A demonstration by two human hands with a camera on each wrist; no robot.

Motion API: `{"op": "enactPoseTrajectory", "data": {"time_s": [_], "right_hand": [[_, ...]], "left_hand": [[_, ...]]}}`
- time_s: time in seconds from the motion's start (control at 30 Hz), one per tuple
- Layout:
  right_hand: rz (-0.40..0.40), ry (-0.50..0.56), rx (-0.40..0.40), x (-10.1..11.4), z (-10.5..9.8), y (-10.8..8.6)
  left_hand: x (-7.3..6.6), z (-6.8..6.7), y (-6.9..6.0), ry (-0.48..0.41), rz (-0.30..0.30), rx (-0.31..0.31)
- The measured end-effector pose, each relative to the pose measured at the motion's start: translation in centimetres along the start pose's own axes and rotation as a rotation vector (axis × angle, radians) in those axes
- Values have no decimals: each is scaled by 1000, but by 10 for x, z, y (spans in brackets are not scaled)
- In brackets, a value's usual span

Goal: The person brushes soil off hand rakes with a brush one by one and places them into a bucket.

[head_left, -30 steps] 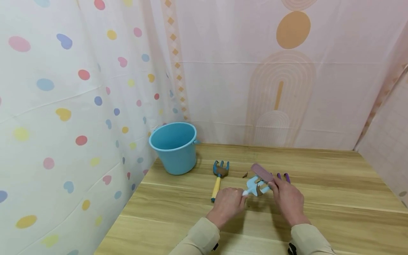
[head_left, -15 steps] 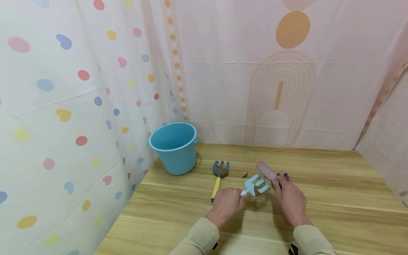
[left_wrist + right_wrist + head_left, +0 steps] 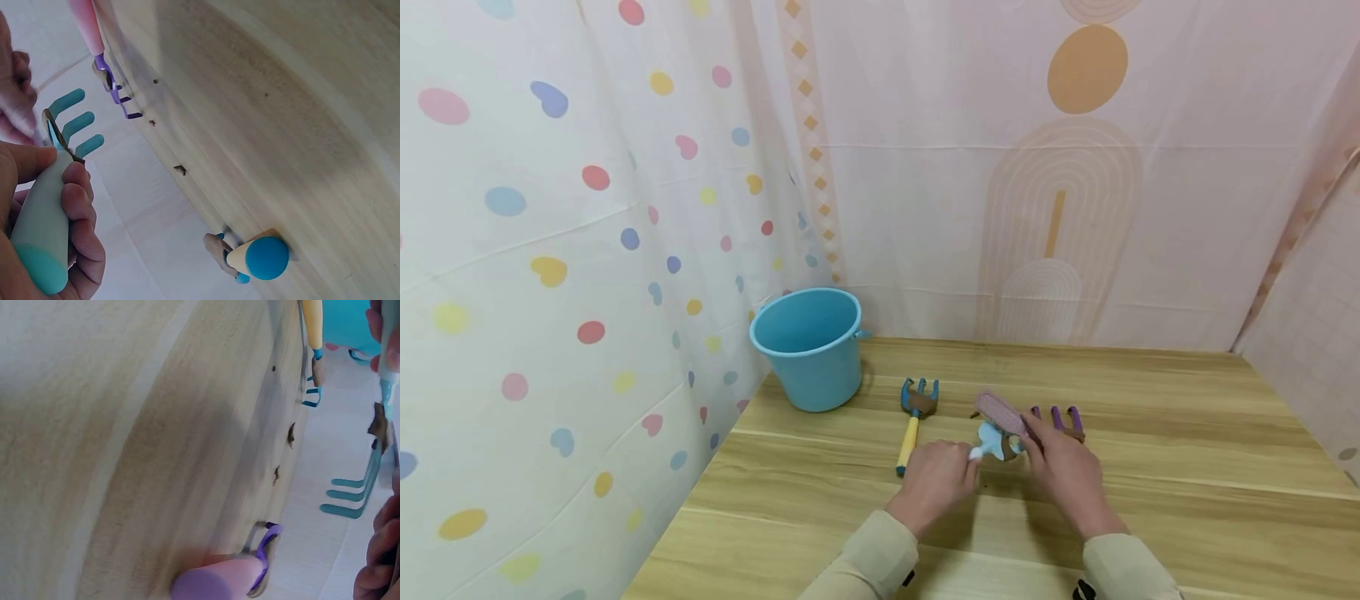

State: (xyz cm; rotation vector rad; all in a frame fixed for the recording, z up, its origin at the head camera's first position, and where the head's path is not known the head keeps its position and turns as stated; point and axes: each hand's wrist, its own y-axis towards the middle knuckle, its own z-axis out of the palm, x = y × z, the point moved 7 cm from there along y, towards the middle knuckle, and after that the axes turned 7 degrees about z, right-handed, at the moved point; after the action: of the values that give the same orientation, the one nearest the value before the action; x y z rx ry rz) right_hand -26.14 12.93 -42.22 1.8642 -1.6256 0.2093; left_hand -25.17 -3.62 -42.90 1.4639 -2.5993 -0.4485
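My left hand (image 3: 934, 483) grips the pale handle of a light blue hand rake (image 3: 990, 442), its fingers wrapped round it in the left wrist view. A brown, mud-like patch clings to the rake's head, and three teal prongs (image 3: 81, 122) show there. My right hand (image 3: 1067, 471) holds a flat mauve brush (image 3: 1000, 412) over the rake's head, covering part of the prongs in the head view. Whether the brush touches the rake cannot be made out. In the right wrist view, curled fingers (image 3: 378, 544) show at the edge, and the brush is mostly out of sight.
A blue bucket (image 3: 820, 379) stands at the table's back left. A yellow-handled rake (image 3: 910, 433) with a brown patch lies left of my hands. Behind my right hand lies a purple rake (image 3: 1057, 417) with a pink handle (image 3: 89, 28). Brown crumbs (image 3: 291, 434) dot the table.
The right hand with the brush shifted right, baring the rake's prongs, then came back left over the rake's head. My left hand has barely moved.
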Motion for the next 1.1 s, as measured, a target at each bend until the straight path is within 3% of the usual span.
{"op": "enactPoseTrajectory", "data": {"time_s": [0.37, 0.67, 0.8, 0.97, 1.1], "right_hand": [[112, -5, 1, -23, -4, -1], [143, -29, 2, -24, -9, -1], [109, -7, 27, -16, -8, 0], [-9, 3, 95, 0, -4, -3], [-50, -36, 75, 5, -3, -4]], "left_hand": [[5, -1, -2, 14, -24, -19], [15, 0, -2, -32, -78, -18], [21, 2, 1, -41, -114, 4], [25, 2, 2, -54, -128, 10], [22, -1, 3, -62, -111, -2]]}}
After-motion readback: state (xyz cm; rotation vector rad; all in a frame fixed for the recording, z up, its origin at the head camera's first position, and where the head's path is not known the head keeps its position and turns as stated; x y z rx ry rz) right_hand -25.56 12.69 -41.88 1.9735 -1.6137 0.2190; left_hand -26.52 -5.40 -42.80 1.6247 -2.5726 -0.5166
